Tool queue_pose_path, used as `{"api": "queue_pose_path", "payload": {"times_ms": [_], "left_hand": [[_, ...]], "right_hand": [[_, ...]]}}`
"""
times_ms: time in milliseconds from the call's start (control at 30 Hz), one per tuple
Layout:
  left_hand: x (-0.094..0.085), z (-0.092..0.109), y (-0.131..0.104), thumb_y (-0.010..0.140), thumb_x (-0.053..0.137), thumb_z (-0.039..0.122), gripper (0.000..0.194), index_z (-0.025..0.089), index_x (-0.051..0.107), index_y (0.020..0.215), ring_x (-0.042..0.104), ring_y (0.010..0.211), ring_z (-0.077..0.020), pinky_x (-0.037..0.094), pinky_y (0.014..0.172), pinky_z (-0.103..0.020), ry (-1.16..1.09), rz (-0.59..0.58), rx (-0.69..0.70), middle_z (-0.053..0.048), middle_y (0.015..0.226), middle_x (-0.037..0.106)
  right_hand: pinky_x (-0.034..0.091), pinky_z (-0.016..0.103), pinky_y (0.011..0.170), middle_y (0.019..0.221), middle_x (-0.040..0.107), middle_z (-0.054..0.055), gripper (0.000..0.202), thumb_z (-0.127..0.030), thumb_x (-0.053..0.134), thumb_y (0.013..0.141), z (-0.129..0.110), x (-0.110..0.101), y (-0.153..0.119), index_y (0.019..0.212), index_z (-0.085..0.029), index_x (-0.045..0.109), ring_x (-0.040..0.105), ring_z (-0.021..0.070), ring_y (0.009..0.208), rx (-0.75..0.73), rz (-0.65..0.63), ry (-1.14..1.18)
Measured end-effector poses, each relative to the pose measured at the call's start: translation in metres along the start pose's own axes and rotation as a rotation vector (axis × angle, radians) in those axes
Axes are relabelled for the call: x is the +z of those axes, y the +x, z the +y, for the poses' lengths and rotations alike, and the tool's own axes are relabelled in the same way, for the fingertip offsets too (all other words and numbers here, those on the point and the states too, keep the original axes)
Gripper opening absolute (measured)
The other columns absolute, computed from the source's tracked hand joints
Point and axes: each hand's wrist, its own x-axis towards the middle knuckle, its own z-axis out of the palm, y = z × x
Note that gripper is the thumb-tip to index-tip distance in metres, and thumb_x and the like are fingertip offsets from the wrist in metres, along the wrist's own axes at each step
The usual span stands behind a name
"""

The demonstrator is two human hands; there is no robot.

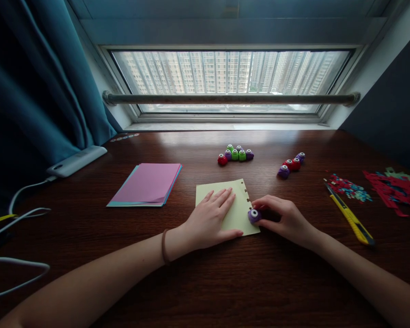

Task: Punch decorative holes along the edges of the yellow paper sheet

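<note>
A pale yellow sheet of paper (239,214) lies on the dark wooden table, with several small cut-outs along its right edge. My left hand (213,218) rests flat on the sheet, fingers spread, holding nothing. At the sheet's lower right edge sits a small purple craft punch (254,216) with a white top. The thumb and fingers of my right hand (283,216) grip this punch from the right side.
A stack of coloured paper (146,182) lies left. Several punches (235,155) stand at the back, more (292,165) right of them. A yellow cutter (351,218), paper bits (350,187) and red scraps (394,187) are far right. A white power bank (78,161) with cable is left.
</note>
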Motion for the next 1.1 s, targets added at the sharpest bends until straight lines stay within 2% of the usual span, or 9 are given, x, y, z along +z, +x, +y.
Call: {"api": "queue_pose_path", "payload": {"times_ms": [200,400,467,567,667,733,900,1100], "left_hand": [[-0.006,0.001,0.000,0.081,0.042,0.070,0.084,0.014,0.024,0.141,0.016,0.135,-0.0279,0.012,0.109,-0.050,0.025,0.003,0.019,-0.015,0.145,0.019],[-0.017,0.014,-0.002,0.084,0.043,0.065,0.079,0.021,0.016,0.144,0.002,0.135,-0.0358,0.005,0.106,-0.058,0.042,0.106,0.115,-0.011,0.149,0.006],[-0.020,0.019,-0.002,0.083,0.042,0.066,0.080,0.023,0.013,0.144,-0.001,0.135,-0.0372,0.006,0.105,-0.059,0.019,0.138,0.120,-0.011,0.149,0.001],[-0.025,0.024,-0.003,0.085,0.040,0.064,0.077,0.023,0.012,0.145,-0.004,0.135,-0.0363,0.007,0.105,-0.058,0.012,0.155,0.123,-0.010,0.149,-0.002],[-0.026,0.030,-0.004,0.087,0.039,0.063,0.074,0.023,0.014,0.144,-0.006,0.135,-0.0355,0.004,0.105,-0.059,0.037,0.134,0.137,-0.008,0.149,-0.001],[-0.024,0.032,-0.003,0.087,0.038,0.063,0.075,0.022,0.013,0.144,-0.007,0.135,-0.0345,-0.001,0.105,-0.060,0.047,0.104,0.147,-0.006,0.149,0.003],[-0.012,0.033,0.001,0.092,0.035,0.056,0.069,0.018,0.012,0.144,0.002,0.137,-0.0242,-0.010,0.108,-0.051,0.011,0.038,0.209,-0.004,0.147,0.017],[-0.014,0.034,0.004,0.092,0.040,0.049,0.061,0.017,0.024,0.141,0.012,0.136,-0.0216,-0.004,0.111,-0.048,-0.011,0.087,0.226,-0.005,0.144,0.025]], "right_hand": [[0.050,0.030,0.081,0.100,0.060,0.005,0.036,-0.022,0.070,0.073,-0.001,0.001,-0.001,0.107,-0.019,0.056,0.059,0.0173,0.089,0.049,0.007,0.056],[0.050,0.035,0.086,0.111,0.058,0.009,0.029,-0.035,0.055,0.086,0.000,0.006,0.005,0.109,-0.018,0.052,0.059,0.0199,0.097,0.213,0.159,0.312],[0.047,0.038,0.091,0.114,0.057,0.009,0.031,-0.038,0.053,0.086,0.001,0.009,0.011,0.110,-0.019,0.052,0.056,0.0221,0.103,0.243,0.210,0.252],[0.034,0.045,0.102,0.119,0.053,0.010,0.036,-0.040,0.051,0.085,0.003,0.016,0.017,0.114,-0.018,0.050,0.045,0.0256,0.116,0.194,0.242,0.025],[0.025,0.050,0.106,0.126,0.048,0.013,0.041,-0.041,0.048,0.085,0.009,0.025,0.016,0.117,-0.015,0.049,0.029,0.0290,0.127,0.172,0.230,-0.148],[0.023,0.051,0.106,0.128,0.046,0.015,0.043,-0.039,0.048,0.084,0.015,0.030,0.013,0.118,-0.013,0.048,0.023,0.0303,0.129,0.186,0.213,-0.206],[0.027,0.054,0.102,0.126,0.047,0.015,0.043,-0.036,0.047,0.080,0.024,0.035,0.011,0.116,-0.012,0.050,0.026,0.0334,0.126,0.235,0.215,-0.289],[0.029,0.052,0.100,0.128,0.045,0.016,0.045,-0.035,0.044,0.081,0.025,0.037,0.013,0.118,-0.010,0.050,0.029,0.0331,0.124,0.277,0.193,-0.367]]}}
